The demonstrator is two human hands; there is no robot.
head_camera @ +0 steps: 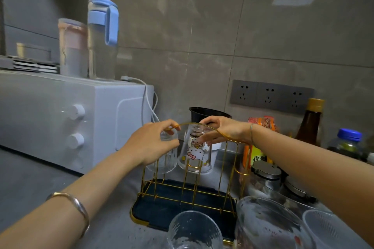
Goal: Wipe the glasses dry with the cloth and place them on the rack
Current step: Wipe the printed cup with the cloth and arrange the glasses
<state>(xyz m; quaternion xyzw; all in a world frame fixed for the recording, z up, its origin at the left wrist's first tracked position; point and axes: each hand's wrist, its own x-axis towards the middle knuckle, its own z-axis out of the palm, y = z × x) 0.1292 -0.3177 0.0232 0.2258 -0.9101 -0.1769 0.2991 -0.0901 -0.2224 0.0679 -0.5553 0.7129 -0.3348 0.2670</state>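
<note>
A gold wire rack [221, 164] stands on a dark tray [153, 210] at the middle of the counter. Two glasses sit upside down on its pegs. My left hand [153, 143] grips the upturned base of the ribbed glass [162, 167] on the left. My right hand [222, 131] holds the base of the cartoon-cat glass [194, 156] beside it, thumb behind and fingers in front. The rack's arched handle passes just over both hands. Upright at the front edge stand a clear glass [192, 230] and a bigger wet glass [263, 226]. No cloth is in view.
A white oven [60, 119] with bottles [102, 36] on top fills the left side. Behind the rack sits a black tub [202, 112]. Sauce bottles [309, 123], jars [265, 176] and a ribbed plastic cup [332, 230] crowd the right. Grey counter shows at the lower left.
</note>
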